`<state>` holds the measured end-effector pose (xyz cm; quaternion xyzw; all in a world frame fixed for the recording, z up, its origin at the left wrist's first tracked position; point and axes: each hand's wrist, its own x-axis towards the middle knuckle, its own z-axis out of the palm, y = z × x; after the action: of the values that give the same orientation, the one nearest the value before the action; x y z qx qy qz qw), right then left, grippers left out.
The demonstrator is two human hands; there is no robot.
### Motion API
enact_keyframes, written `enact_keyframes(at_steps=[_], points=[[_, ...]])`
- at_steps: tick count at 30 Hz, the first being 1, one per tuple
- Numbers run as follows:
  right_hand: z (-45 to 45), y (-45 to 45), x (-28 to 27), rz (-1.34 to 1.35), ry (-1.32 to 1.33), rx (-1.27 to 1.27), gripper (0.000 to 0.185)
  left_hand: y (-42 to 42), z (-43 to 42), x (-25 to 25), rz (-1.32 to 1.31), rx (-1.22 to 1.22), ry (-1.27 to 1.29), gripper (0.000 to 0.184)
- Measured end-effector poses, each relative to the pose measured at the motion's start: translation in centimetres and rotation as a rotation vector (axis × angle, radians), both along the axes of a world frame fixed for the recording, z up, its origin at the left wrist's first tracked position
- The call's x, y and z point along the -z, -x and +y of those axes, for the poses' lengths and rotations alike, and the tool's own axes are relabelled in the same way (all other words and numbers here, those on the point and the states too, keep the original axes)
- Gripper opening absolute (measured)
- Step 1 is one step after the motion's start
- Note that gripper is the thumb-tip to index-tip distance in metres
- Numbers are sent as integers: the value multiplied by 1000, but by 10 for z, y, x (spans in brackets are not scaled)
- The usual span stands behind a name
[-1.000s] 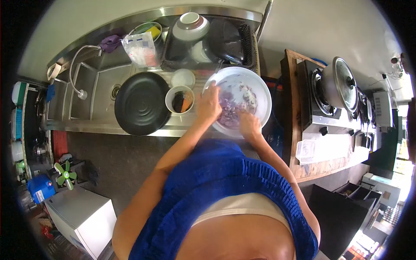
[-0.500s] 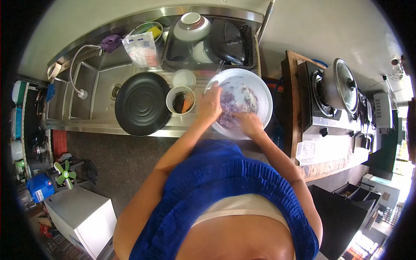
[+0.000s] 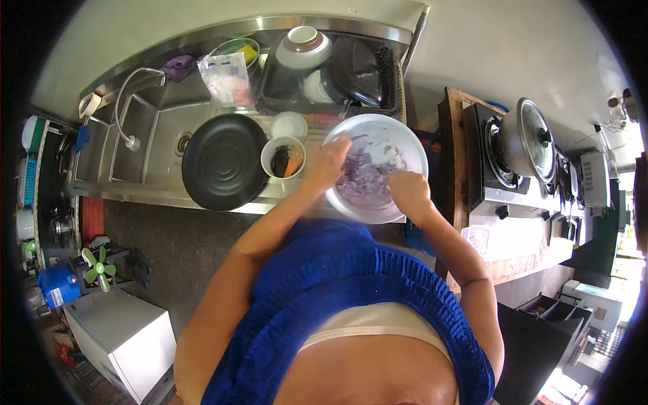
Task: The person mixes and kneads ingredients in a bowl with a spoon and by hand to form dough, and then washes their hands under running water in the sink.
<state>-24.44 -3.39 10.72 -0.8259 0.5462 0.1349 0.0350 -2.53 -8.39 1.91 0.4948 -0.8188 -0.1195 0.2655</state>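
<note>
A wide white bowl (image 3: 421, 150) rests at the front edge of the steel counter, with a purplish, chopped-looking mixture (image 3: 364, 174) and a few pale bits inside. My left hand (image 3: 329, 163) grips the bowl's left rim, thumb side over the edge. Over the right part of the bowl, my right hand (image 3: 409, 192) is closed, its fingers curled down by the mixture; whatever they hold is hidden. Beside my left hand stands a small white cup (image 3: 264, 159) with something dark and an orange piece in it. A white round lid or dish (image 3: 297, 125) lies behind that cup.
Left of the cup is a black round pan or plate (image 3: 225, 162), partly over the sink (image 3: 145, 152). A dark dish rack (image 3: 270, 101) with bowls stands behind. To the right, a lidded pot (image 3: 516, 143) sits on a gas stove (image 3: 476, 155).
My right hand has moved right within the bowl, from the mixture's middle toward the right side, and its fingers are more curled. My left hand stays at the rim.
</note>
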Motion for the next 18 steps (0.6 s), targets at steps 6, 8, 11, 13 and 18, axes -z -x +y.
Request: enact_keyframes(at_steps=[6,8,11,13,18], points=[[-7,-4,6,-212,-54,107,29,-7,-23,-2,-55,150,-3,40],[-6,-11,42,-199,-93,123,37,-10,-38,-3,-104,228,20,40],[6,-19,54,-414,50,76,42,-10,-54,-4,-12,360,93,34],[10,-19,47,-418,72,108,43,-5,-51,-31,121,302,88,32],[22,-6,39,-507,215,89,48,15,-39,-35,317,40,175,27]])
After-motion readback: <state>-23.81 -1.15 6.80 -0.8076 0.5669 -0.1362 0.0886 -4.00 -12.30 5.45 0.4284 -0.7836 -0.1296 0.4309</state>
